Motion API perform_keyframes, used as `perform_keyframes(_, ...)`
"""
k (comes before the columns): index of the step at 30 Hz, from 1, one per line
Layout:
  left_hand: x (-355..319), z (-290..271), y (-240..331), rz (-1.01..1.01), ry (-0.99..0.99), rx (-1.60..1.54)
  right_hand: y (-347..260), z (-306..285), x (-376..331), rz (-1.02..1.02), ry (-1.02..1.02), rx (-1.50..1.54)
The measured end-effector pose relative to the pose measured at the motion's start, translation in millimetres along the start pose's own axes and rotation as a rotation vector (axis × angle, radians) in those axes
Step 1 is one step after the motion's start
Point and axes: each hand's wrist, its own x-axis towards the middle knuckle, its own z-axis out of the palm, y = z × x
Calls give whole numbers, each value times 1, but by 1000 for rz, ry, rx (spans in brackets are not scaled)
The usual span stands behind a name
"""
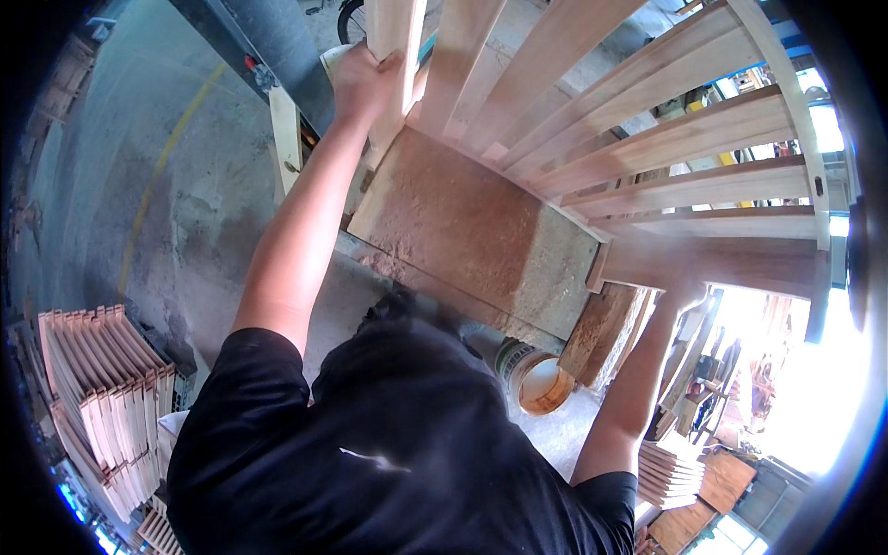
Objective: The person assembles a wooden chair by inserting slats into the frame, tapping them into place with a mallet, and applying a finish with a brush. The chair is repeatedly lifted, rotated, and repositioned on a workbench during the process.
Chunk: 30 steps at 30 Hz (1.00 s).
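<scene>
A large slatted frame of pale wood (638, 69) stands tilted over a dusty wooden work surface (444, 217), its slats fanning away from me. My left hand (363, 85) is closed around the frame's left side piece, thumb on the near face. At the opposite side, my right hand (683, 291) grips the lower edge of the right side board. Glare washes out that hand, and its fingers are partly hidden. The frame's lower rail lies along the far edge of the work surface.
A bucket (544, 381) with pale contents stands on the floor below the work surface. Stacks of wooden slats (111, 398) are at the left, with another stack (671, 474) at lower right. A dark metal beam (242, 46) runs behind my left arm.
</scene>
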Motion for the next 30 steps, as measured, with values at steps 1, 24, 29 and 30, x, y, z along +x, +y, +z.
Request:
perform_keyframes(1,-5,0,14,-13,-3,-44,10,-8,5,16,-6,-40)
perform_keyframes(24,-3,-2,1,-23,19,-36,-5,-4,9,9,-43,-259)
perform_keyframes(29,1,-1,2,58,-4,35,38,-18,22,-158,-149,47)
perform_keyframes(30,1,-2,5,71,-20,53,40,-17,20,-80,-125,81)
